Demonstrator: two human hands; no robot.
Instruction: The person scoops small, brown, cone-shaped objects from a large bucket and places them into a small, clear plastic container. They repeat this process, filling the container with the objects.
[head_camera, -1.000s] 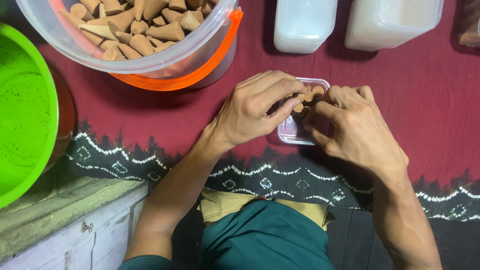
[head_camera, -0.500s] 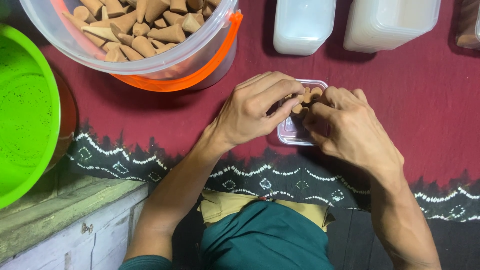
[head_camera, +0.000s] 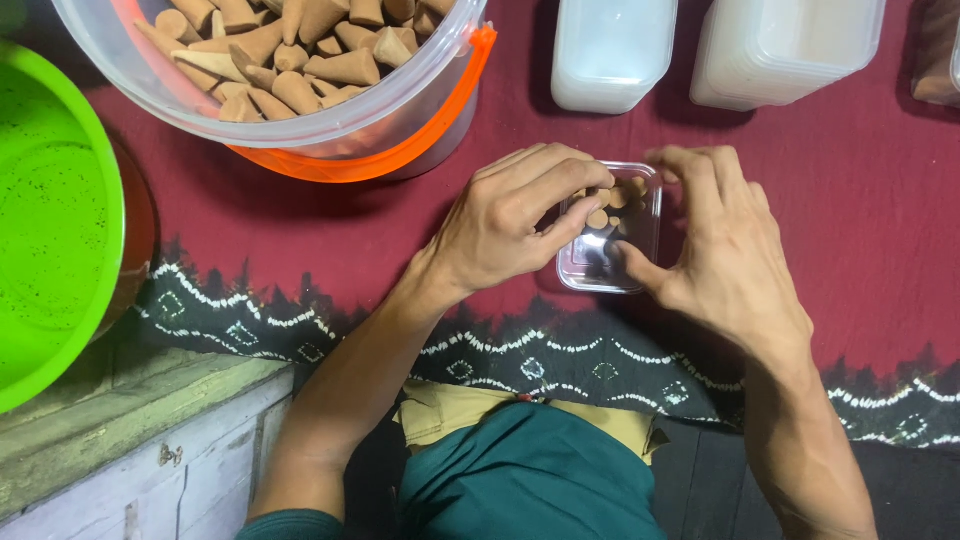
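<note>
The box (head_camera: 610, 230), a small clear plastic tub with rounded corners, lies on the dark red cloth (head_camera: 860, 220) right in front of the person, between both hands, and it holds a few brown cones (head_camera: 598, 218) standing close together at its far end. The left hand (head_camera: 505, 225) curls over the box's left edge, with fingertips bent down into the opening among the cones; it seems to be pinching or nudging one into line, though the fingers hide whether a cone is actually gripped. The right hand (head_camera: 725, 255) is spread rather than clenched, thumb pressed at the near right corner and fingers arched over the far rim, which looks like a brace so the light tub does not slide while the other hand works inside. Up and to the left, within easy reach of the left arm, stands a clear bucket (head_camera: 300, 120) with an orange band, heaped with the same cones, so the supply sits close to the filling spot. Stacked white tubs (head_camera: 610, 50) (head_camera: 790, 50) wait along the far edge of the cloth. A green basin (head_camera: 50, 220) sits at the left, partly over a grey ledge (head_camera: 130, 440), well apart from the hands.
</note>
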